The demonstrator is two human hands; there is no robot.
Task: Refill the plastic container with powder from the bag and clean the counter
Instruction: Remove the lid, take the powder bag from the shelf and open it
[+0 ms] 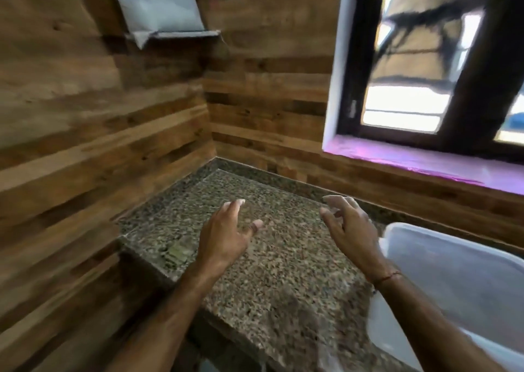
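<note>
Head view: speckled granite worktop (pixel 283 272) fills a wood-panelled corner. At its right edge sits the white plastic container (pixel 453 281); the white powder bag (pixel 158 5) rests on a wall shelf (pixel 184 34) above. Left hand (pixel 224 241) and right hand (pixel 350 230) hover empty, fingers spread wide.

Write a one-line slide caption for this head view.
Both empty hands, left and right, hover open over the speckled granite counter beside the translucent white plastic container.
</note>
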